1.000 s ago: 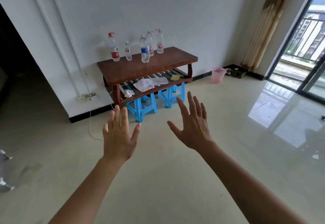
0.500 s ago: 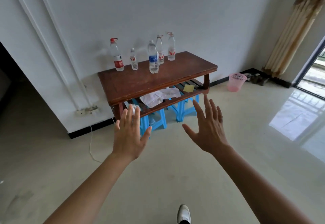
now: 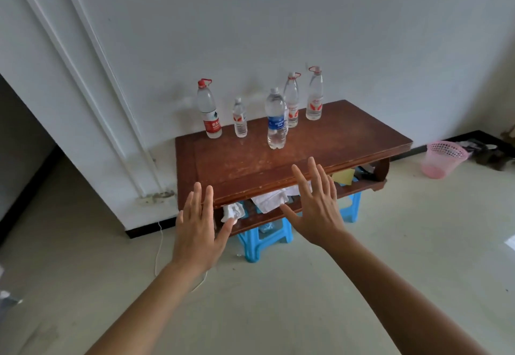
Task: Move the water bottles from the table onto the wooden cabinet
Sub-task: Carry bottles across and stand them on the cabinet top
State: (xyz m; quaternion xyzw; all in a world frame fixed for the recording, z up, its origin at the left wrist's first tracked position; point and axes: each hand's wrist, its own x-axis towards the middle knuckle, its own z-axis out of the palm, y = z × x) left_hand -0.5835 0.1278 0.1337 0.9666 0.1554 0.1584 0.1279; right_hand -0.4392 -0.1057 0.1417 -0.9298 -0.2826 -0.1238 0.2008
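Note:
Several clear water bottles stand upright along the back of a low brown wooden table: a red-label bottle at the left, a small bottle, a blue-label bottle nearer me, and two tall ones at the right. My left hand and my right hand are stretched out in front of the table's near edge, fingers straight and spread, holding nothing. No hand touches a bottle.
White cloths and a yellow item lie on the table's lower shelf. Blue plastic stools stand under it. A pink basket sits on the floor at the right. A white wall rises behind, with a cable on the floor.
The table and bottles have come closer and larger in view. Both open hands now reach up to the table's front edge.

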